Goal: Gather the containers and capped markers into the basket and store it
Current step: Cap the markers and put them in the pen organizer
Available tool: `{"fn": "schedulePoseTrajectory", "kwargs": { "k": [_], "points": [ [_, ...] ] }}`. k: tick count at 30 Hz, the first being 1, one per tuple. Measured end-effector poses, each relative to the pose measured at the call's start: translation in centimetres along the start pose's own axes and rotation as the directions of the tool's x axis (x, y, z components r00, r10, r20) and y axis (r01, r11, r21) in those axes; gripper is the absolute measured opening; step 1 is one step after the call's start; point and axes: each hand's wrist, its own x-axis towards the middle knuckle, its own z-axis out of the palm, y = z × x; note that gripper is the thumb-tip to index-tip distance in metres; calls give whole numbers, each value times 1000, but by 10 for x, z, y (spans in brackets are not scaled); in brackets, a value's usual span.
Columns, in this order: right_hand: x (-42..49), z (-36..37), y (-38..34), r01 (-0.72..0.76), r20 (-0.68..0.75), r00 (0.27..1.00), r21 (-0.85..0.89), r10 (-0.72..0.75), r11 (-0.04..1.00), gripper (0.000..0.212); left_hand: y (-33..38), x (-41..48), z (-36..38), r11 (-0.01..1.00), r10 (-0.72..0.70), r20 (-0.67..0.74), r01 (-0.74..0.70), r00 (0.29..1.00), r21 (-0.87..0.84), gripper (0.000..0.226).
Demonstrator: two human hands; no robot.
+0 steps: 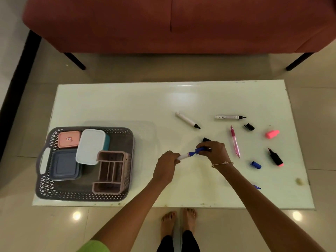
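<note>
Over the middle of the white table (pixel 127 102), my left hand (pixel 166 167) grips the white barrel of a blue marker (pixel 189 154). My right hand (pixel 212 150) pinches a blue cap (pixel 200 149) at the marker's tip. The grey lattice basket (pixel 83 194) sits at the table's left with a pink container (pixel 68 139), a white-lidded one (pixel 90 145), a blue-grey one (pixel 63 164) and a pink divided organizer (pixel 111 171) inside. Two uncapped black markers (pixel 187 120) (pixel 230 117), a pink pen (pixel 235 141) and an uncapped black-and-pink highlighter (pixel 275 157) lie to the right.
Loose caps lie on the right half: black ones (pixel 249 126) (pixel 205 139), a pink one (pixel 272 134) and a blue one (pixel 256 164). A blue item (pixel 257 187) peeks from under my right forearm. A red sofa (pixel 181 24) stands behind the table. My bare feet are below the near edge.
</note>
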Motion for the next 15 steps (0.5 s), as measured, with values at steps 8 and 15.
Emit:
{"fn": "schedulePoseTrajectory", "kwargs": {
  "k": [8,15],
  "points": [
    [3,-5,-17,-36,227,973,3,34,999,22,0,-15,-14,986,30,-70,-41,997,-161,16],
    [18,-5,-65,15,310,949,118,-51,993,18,0,-27,-19,979,-40,-321,-26,946,-201,14]
  ]
}}
